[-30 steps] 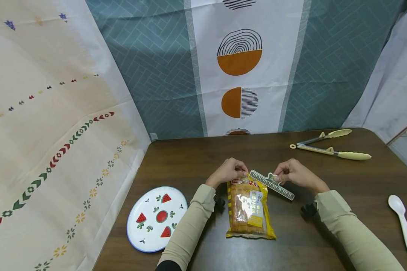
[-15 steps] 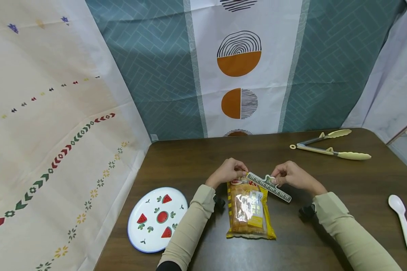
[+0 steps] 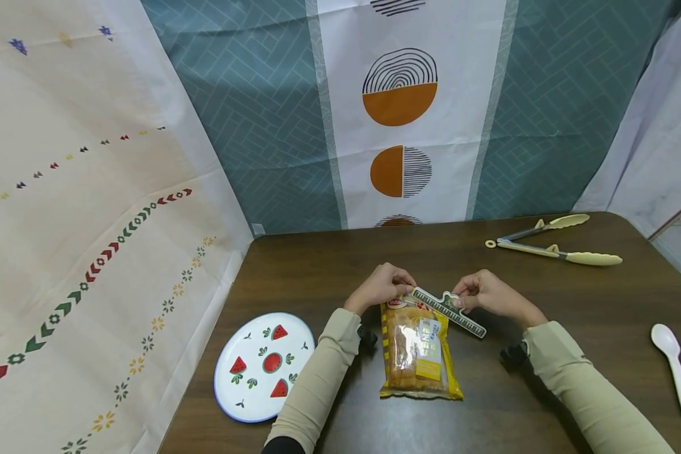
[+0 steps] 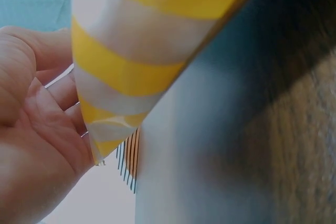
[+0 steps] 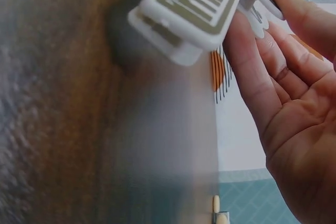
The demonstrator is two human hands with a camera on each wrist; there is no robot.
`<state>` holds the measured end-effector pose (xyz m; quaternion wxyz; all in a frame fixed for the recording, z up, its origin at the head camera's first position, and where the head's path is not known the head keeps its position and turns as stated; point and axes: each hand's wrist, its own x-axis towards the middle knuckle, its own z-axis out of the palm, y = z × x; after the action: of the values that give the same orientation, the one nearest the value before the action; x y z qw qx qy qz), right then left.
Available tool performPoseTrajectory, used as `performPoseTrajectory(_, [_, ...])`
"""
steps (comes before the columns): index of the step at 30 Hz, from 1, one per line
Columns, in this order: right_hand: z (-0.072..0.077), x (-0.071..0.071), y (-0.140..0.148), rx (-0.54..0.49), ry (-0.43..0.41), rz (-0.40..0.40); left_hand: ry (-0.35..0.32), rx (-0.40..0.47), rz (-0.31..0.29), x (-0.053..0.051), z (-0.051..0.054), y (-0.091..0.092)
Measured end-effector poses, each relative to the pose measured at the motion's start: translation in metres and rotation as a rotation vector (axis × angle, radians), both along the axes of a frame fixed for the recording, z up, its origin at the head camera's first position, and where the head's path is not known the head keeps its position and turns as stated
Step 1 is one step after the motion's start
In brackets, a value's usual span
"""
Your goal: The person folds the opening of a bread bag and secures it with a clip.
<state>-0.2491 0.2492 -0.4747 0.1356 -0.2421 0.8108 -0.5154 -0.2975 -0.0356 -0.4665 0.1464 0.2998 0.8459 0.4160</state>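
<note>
Clip (image 3: 449, 311) has slid slightly left and its lower end down since a second ago, right hand (image 3: 490, 295) with it; bag (image 3: 405, 347) and left hand (image 3: 379, 289) about the same. Bread bag lies just right of frame center on the surface (image 3: 329, 258), printed front up. Left grip pinches the bag's top edge near its upper-left corner. Right grip pinches the clip's handles; right wrist view shows the clip's bars apart at the near end. Clip runs aslant over the bag's upper-right corner; can't tell if film is between the bars.

Step in hand, probably: lining the clip up on the bag mouth. Next move likely calls for leveling the clip along the top edge, film held flat, then easing off the handles. Plate (image 3: 227, 391) lower left, tongs (image 3: 593, 259) upper right, spoon (image 3: 679, 375) far right.
</note>
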Motion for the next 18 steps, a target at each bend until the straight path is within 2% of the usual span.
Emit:
performPoseTrajectory(8, [-0.0003,-0.0001,-0.0021,-0.016,-0.059,-0.027,0.001,0.003,0.006,0.0008,0.0015,-0.0021])
performPoseTrajectory(18, [-0.0009,0.0018,-0.0048,0.000,-0.061,-0.045,0.006,0.007,0.014,0.0008,0.0000,-0.0050])
